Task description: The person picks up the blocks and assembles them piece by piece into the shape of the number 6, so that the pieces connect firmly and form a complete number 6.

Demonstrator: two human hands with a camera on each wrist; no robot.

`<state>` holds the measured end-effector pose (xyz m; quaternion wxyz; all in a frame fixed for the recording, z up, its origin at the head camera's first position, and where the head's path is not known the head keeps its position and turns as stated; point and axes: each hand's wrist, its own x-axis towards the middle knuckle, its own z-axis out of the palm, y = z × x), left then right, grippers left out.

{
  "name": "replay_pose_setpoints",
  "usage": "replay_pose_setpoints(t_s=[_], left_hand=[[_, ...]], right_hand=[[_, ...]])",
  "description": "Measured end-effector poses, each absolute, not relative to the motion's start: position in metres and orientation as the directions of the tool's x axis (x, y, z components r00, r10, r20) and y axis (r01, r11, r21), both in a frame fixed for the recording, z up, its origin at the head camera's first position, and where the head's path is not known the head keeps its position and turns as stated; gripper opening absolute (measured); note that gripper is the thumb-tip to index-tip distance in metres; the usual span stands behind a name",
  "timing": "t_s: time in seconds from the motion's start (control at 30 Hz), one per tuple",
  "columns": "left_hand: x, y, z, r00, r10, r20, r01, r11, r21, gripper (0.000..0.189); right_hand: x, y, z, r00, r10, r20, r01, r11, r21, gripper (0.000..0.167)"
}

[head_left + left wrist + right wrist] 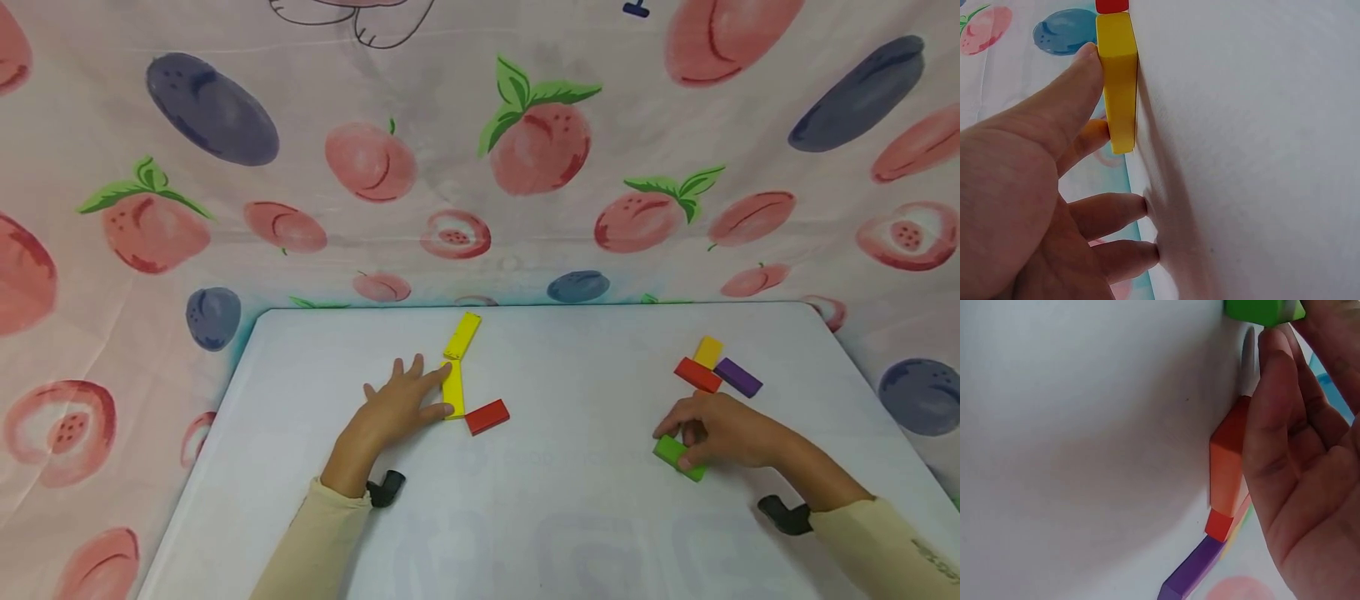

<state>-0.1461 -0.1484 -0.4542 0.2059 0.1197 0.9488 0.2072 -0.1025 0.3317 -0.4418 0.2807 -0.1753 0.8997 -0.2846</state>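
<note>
My left hand (396, 406) has its fingers spread, with thumb and index finger touching the side of a yellow block (453, 390); in the left wrist view this block (1120, 94) stands against those two fingertips. A second yellow block (462, 336) meets its far end, and a red block (487, 417) touches near its lower corner. On the right, my right hand (731, 429) pinches a green block (678, 457) between thumb and fingers, low over the board. The right wrist view shows only part of this green block (1257, 309).
Beyond the right hand lie a red block (698, 375), an orange-yellow block (707, 352) and a purple block (738, 377), grouped closely together. Everything sits on a white board (577, 500) with a fruit-patterned cloth (450, 100) behind and beside it.
</note>
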Motion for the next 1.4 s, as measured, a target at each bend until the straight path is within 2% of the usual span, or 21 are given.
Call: replay_pose_setpoints(t_s=[0.37,0.73,1.1,1.4], left_hand=[[-0.147,-0.149,-0.456,-0.887,0.314,-0.339,0.145,0.886,0.440,0.070],[-0.146,-0.147,-0.453,-0.888,0.314,-0.337,0.146,0.886,0.440,0.070],[-0.146,-0.147,-0.452,-0.887,0.317,-0.336,0.151,0.886,0.438,0.070],[-0.147,-0.148,-0.456,-0.890,0.316,-0.329,0.157,0.890,0.429,0.069]], right_hand=[[-0.099,0.321,-0.444,-0.778,-0.480,-0.404,-0.141,0.761,-0.633,0.036],[-0.097,0.312,-0.445,-0.785,-0.543,-0.297,-0.184,0.663,-0.726,0.031],[-0.098,0.289,-0.445,-0.832,-0.471,-0.294,-0.140,0.690,-0.710,0.040],[-0.104,0.267,-0.450,-0.818,-0.514,-0.260,-0.167,0.644,-0.747,0.034]])
